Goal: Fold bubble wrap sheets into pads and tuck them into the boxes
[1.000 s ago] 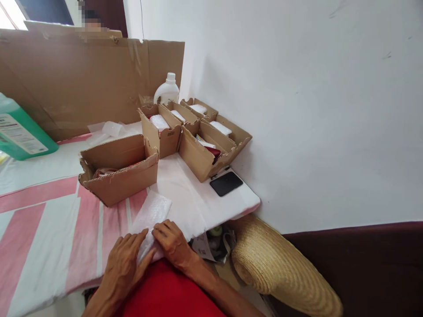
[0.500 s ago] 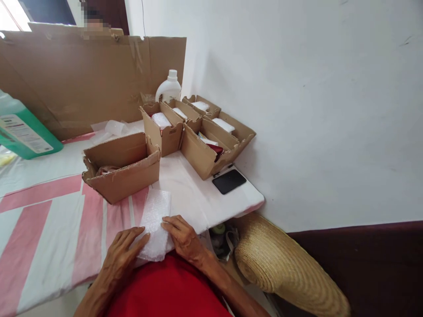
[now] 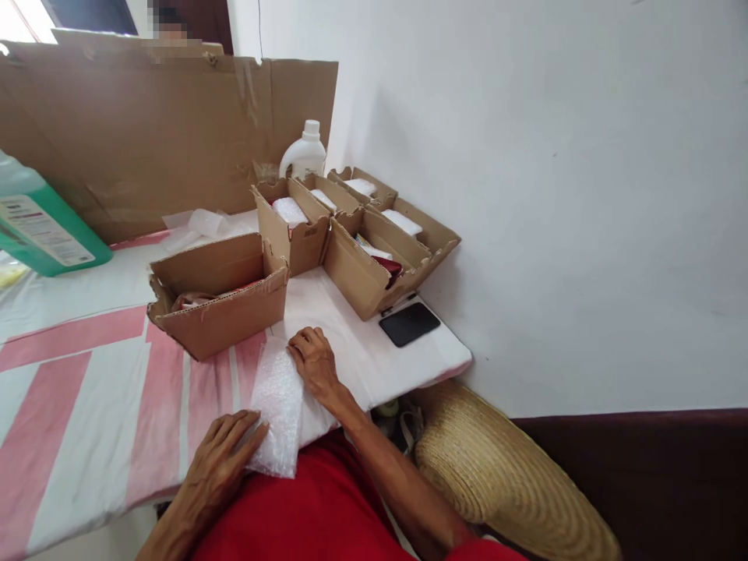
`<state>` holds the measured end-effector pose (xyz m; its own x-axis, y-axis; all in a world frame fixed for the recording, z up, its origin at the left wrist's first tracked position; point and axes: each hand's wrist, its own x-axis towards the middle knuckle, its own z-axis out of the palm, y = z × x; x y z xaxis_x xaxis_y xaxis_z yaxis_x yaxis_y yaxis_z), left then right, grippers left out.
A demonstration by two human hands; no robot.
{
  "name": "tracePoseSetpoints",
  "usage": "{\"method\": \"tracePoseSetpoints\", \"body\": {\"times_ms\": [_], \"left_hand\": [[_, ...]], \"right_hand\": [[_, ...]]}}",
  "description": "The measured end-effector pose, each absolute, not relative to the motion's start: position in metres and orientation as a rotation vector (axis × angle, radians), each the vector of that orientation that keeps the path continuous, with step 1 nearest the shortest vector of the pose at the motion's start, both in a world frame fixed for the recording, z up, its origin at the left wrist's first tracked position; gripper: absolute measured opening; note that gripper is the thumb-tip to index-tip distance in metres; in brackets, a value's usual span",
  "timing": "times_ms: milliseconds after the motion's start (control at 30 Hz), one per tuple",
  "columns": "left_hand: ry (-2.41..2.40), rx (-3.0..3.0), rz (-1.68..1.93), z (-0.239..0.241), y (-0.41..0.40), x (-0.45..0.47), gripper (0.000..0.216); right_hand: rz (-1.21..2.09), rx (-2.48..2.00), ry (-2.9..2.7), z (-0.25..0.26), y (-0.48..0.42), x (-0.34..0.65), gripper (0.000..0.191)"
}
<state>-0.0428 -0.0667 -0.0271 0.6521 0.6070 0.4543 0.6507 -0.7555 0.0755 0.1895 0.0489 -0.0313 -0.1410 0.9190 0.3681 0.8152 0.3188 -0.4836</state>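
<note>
A flat piece of bubble wrap (image 3: 276,405), perhaps a pouch, lies lengthwise at the table's front edge, its near end against the red shirt. My left hand (image 3: 225,448) rests along its lower left edge, fingers stretched and thumb apart on the plastic. At the upper right edge of the wrap is my right hand (image 3: 315,362), fingers bent and closed at the border; the exact grip is partly hidden. Just beyond stands an open cardboard box (image 3: 234,315) with reddish-brown contents.
Several cardboard bins (image 3: 356,265) holding white wrapped packs stand at the back right, near a white jug (image 3: 305,156). A black phone (image 3: 409,323) lies by the right edge. A green bottle (image 3: 52,234) is at left, before a cardboard panel (image 3: 175,132). A straw hat (image 3: 496,467) sits below.
My right hand has slid away from me, up the bubble wrap's right side to its far corner. My left hand stays at the lower left edge. The view has shifted slightly.
</note>
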Motion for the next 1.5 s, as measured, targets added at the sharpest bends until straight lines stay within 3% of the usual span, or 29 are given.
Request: {"method": "tracePoseSetpoints", "body": {"times_ms": [600, 1000, 1167, 1333, 1433, 1500], "left_hand": [[-1.043, -2.799, -0.736, -0.03, -0.062, -0.041, 0.044], [-0.872, -2.912, -0.724, -0.026, -0.048, -0.025, 0.025], [-0.914, -3.058, -0.672, -0.029, -0.044, -0.025, 0.041], [-0.962, -3.199, -0.743, -0.023, -0.04, -0.034, 0.066], [-1.164, -3.341, -0.793, -0.008, -0.027, -0.032, 0.044], [-1.482, -3.386, -0.838, 0.001, -0.016, -0.025, 0.025]], "right_hand": [[0.158, -1.616, -1.852, -0.047, 0.036, 0.195, 0.018], [0.104, -1.413, -1.966, -0.029, 0.024, 0.205, 0.02], [0.276, -1.064, -2.421, -0.029, -0.012, 0.225, 0.031], [0.545, -0.983, -2.446, -0.03, -0.036, 0.248, 0.061], [0.695, -0.985, -2.385, -0.027, -0.039, 0.253, 0.066], [0.765, -0.996, -2.288, -0.028, -0.039, 0.251, 0.057]]}}
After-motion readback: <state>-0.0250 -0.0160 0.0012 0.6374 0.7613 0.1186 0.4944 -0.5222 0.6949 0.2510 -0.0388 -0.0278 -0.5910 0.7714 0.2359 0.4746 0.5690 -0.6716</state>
